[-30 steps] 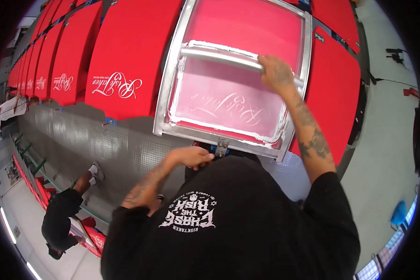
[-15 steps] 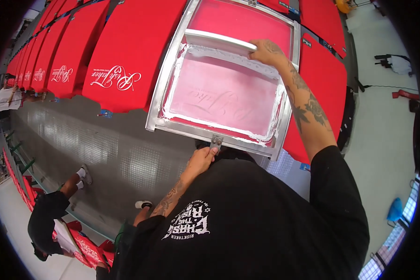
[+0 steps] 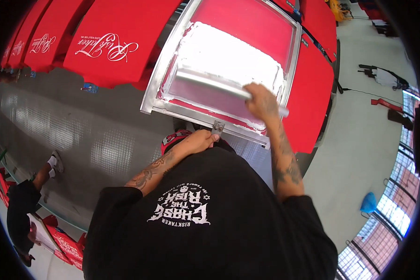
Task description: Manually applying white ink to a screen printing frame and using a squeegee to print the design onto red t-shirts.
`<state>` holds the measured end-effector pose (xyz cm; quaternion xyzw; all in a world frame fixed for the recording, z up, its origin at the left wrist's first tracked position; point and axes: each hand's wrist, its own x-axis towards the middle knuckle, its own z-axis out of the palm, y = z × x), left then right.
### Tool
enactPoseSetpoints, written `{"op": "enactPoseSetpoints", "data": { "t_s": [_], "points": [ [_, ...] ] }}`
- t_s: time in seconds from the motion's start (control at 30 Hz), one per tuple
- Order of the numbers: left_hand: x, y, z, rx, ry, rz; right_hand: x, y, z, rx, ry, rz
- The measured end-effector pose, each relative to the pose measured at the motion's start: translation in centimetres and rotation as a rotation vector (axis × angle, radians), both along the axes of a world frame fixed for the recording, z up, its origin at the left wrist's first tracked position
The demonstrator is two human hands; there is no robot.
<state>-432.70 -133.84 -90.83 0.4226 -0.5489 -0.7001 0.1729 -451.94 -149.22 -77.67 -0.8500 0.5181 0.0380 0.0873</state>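
Squeegee [image 3: 210,83] pulled closer to the body than half a second ago; white ink [image 3: 228,53] now hides mid-screen [image 3: 186,115]. Reads as partial coverage: near strip still sheer. Right hand [image 3: 262,101] wrapped round squeegee, left [image 3: 201,141] pinching bracket [image 3: 218,127].

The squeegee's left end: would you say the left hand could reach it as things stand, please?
Probably yes: the right hand grips the squeegee farther right, leaving that end free, though the left hand would have to leave the metal bracket.
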Motion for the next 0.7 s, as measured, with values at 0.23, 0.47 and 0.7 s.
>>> {"op": "enactPoseSetpoints", "data": {
  "t_s": [0.23, 0.47, 0.7],
  "points": [
    [0.5, 0.1, 0.6, 0.042, 0.004, -0.051, 2.4, 12.0, 0.1, -0.065, -0.021, -0.003],
    [4.6, -3.7, 6.4, -0.149, -0.378, -0.301, -2.3, 2.5, 4.8, 0.200, -0.217, -0.608],
    [15.8, -9.9, 4.0, -0.674, -0.799, 0.774, -15.2, -4.4, 2.5, 0.400, -0.903, -0.984]
  ]
}}
